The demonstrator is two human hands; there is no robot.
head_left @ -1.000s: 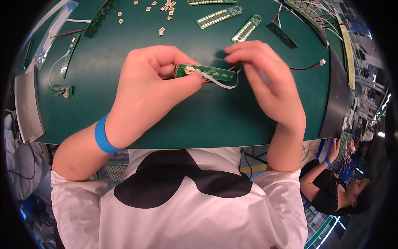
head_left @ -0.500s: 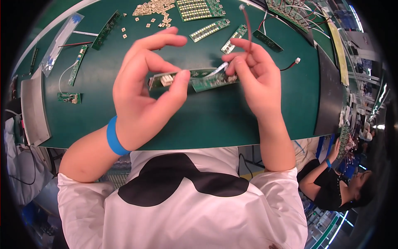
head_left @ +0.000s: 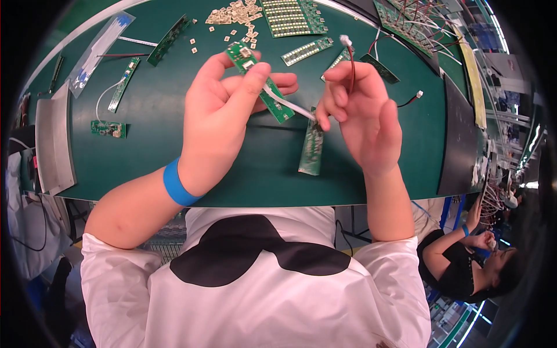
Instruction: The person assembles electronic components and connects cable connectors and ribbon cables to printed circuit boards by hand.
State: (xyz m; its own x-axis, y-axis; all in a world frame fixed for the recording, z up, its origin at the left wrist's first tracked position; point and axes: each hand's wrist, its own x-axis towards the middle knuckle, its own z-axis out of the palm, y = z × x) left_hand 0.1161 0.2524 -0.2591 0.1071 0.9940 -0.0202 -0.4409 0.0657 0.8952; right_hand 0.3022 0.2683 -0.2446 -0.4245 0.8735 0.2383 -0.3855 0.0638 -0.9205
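Bench mat point(head_left: 145, 156) is the biggest thing, dark green, taking up most of the far half of the shot w/ a grey metal tray point(head_left: 52, 145) at its left edge. Left hand point(head_left: 223, 116) is up over the middle of the mat, fingers closed on a long narrow green circuit board point(head_left: 260, 81), thumb pressed on top near its far end, board slanting from far-left to near-right. Right hand point(head_left: 362, 113) sits just right of it, fingertips pinched narrow on a white flat cable point(head_left: 290, 106) that runs from the board's near end, and a thin red wire point(head_left: 351, 61) w/ a white plug on top sticks up from between its fingers. Second green strip board point(head_left: 312, 148) lies flat on the mat just below both hands, pointing near-far. Blue wristband point(head_left: 178, 184) on the left wrist. Far side has more green strips, a panel of boards point(head_left: 290, 14) and a pile of small beige parts point(head_left: 235, 13). Small square green board point(head_left: 108, 129) lies far left near the tray. Another person's hands point(head_left: 484, 232) show at bottom right, can't tell what they're holding.
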